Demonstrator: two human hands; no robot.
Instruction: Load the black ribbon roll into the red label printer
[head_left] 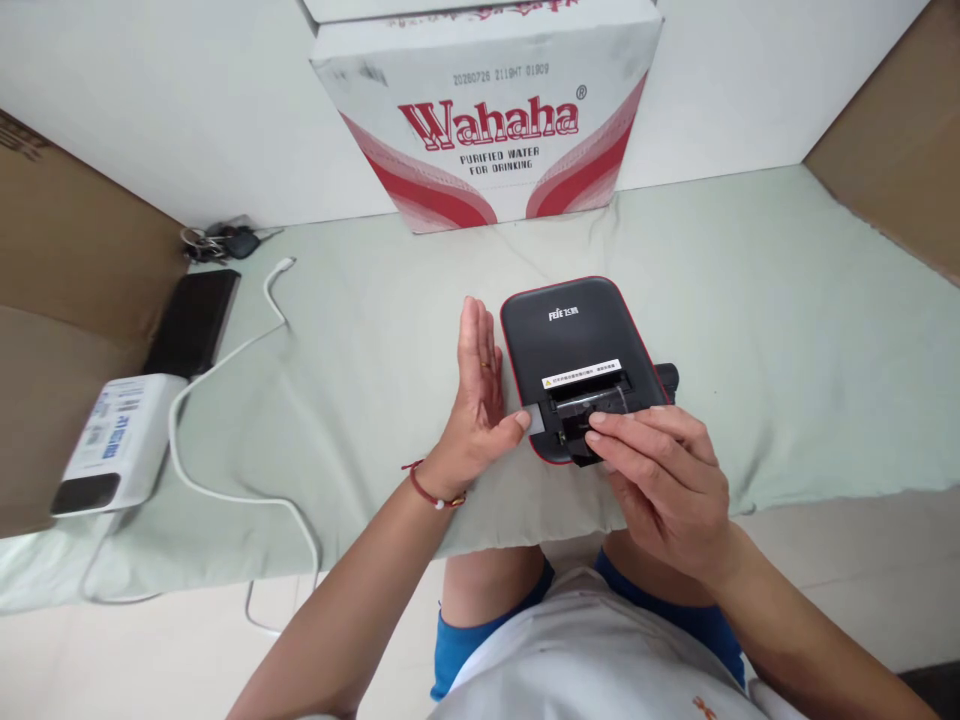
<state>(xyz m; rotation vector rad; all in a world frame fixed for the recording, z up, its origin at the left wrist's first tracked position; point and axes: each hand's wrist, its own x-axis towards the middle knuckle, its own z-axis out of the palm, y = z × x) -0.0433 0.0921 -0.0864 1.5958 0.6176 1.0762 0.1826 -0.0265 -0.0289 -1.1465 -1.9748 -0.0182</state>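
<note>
A black receipt printer [559, 335] with a thin red edge and a white logo lies on the green cloth in front of me. A white warning strip [582, 374] runs above an uncovered slot holding a dark roller. My left hand [480, 400] stands at the printer's left side, fingers stretched out. Its thumb touches a grey latch [535, 419] at the slot's left end. With bent fingers, my right hand [667, 470] grips a black flap [583, 450] at the front of the slot; its thumb is partly hidden.
Behind the printer stands a Wahaha water carton [495, 120]. To the left are a white device [120, 440], a white cable [225, 490], a black flat box [193, 320] and keys [217, 240]. Brown cardboard [892, 130] borders the right. The table cloth [787, 330] ends near my lap.
</note>
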